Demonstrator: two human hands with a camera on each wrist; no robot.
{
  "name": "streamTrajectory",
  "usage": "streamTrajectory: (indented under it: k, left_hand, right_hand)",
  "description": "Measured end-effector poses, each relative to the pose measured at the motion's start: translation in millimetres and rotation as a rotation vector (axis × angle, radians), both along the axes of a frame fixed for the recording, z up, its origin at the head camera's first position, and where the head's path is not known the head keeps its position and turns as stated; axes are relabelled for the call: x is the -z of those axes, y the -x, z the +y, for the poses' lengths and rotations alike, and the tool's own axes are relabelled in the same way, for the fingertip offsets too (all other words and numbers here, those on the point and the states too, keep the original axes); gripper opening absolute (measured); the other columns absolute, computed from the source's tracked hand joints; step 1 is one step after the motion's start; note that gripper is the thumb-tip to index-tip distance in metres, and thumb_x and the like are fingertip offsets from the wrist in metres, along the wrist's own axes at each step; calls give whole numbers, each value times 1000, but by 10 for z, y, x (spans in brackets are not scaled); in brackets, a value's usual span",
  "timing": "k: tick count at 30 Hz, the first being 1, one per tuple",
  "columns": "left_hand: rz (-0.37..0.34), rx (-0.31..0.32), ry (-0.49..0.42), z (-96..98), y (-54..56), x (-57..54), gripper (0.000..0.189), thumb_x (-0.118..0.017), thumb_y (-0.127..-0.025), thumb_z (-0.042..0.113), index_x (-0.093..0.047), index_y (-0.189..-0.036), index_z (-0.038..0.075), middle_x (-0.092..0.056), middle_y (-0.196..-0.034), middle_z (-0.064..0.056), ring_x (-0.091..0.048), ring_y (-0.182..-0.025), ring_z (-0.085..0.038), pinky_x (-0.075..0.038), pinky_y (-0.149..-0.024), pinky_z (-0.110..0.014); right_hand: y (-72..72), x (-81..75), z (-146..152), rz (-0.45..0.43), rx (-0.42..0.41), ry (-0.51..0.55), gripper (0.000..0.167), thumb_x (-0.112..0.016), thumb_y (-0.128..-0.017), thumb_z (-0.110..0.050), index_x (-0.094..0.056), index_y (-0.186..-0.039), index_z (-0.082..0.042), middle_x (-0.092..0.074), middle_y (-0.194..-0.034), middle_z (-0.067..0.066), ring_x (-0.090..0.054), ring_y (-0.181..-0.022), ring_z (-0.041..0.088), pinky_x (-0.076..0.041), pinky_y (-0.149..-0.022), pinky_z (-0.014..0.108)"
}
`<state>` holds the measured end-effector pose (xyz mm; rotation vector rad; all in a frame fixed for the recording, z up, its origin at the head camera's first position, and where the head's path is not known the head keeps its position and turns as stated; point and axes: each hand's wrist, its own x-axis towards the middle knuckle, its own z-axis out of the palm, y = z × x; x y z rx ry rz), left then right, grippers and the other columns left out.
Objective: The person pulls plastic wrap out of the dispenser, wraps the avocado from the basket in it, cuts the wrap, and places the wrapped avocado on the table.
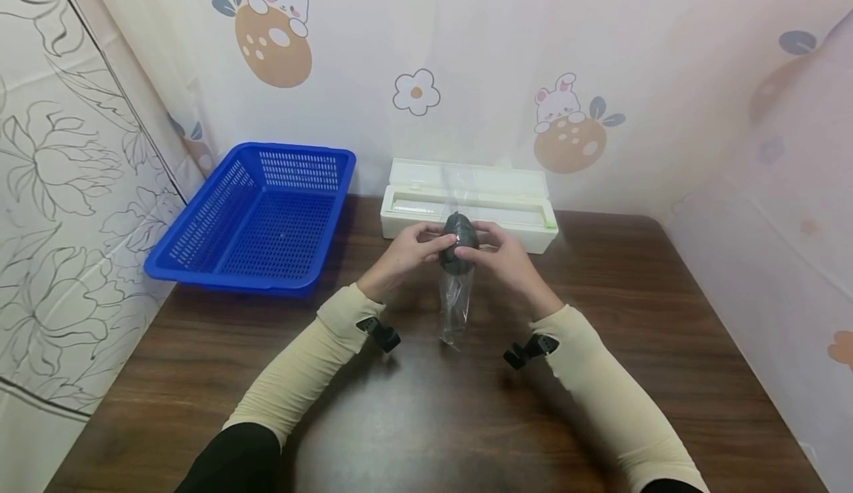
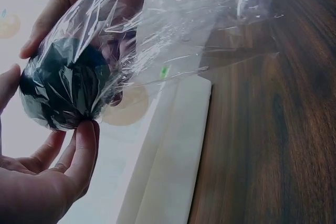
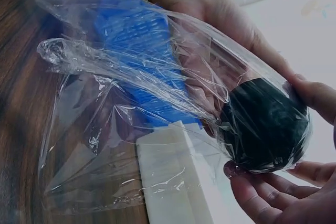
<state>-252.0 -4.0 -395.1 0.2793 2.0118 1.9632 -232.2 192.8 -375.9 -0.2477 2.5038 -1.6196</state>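
Observation:
A dark green avocado (image 1: pixel 458 235), wrapped in clear cling film (image 1: pixel 456 308), is held up between both hands over the table. My left hand (image 1: pixel 415 250) grips its left side, thumb on the near face and fingers around the back. On the other side my right hand (image 1: pixel 496 252) grips it in the same way. Film lies tight and pleated over the avocado (image 3: pixel 265 124). Its loose, crumpled tail (image 2: pixel 173 30) trails from the avocado toward the person.
Just behind the hands stands a white cling film dispenser (image 1: pixel 400 223) with its lid (image 1: pixel 466 175) raised and a green slider (image 1: pixel 549 223) at the right end. A blue slotted basket (image 1: pixel 233 280) sits at the back left of the brown wooden table (image 1: pixel 413 419). Patterned cloth (image 1: pixel 480 49) hangs behind.

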Motion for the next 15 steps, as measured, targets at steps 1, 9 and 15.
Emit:
streamTrajectory:
  k: [1, 9, 15]
  left_hand:
    - [3, 2, -13, 0, -1, -2, 50, -65, -93, 24, -50, -132, -4, -57, -132, -21, -61, -117, -27, -51, -100, -37]
    - [18, 20, -40, -36, -1, 9, 46, -63, -95, 19, -52, -133, -5, -57, -134, -21, -62, -115, -27, -52, -99, -37]
    - [5, 74, 0, -67, -6, 33, 48, -65, -93, 19, -53, -133, -4, -62, -129, -22, -65, -111, -26, -49, -102, -42]
  right_hand:
    - [-1, -8, 3, -1, 5, 3, 63, -74, -87, -27, -47, -141, -10, -56, -136, 20, -56, -123, 36, -48, -99, 49]
    - [-1, -20, 16, -23, 23, 57, 64, -72, -87, -26, -45, -143, -10, -55, -137, 22, -58, -121, 37, -44, -103, 49]
    - [23, 38, 29, -22, 14, 109, 62, -70, -89, -22, -43, -143, -5, -54, -138, 24, -55, -125, 38, -41, -107, 50]
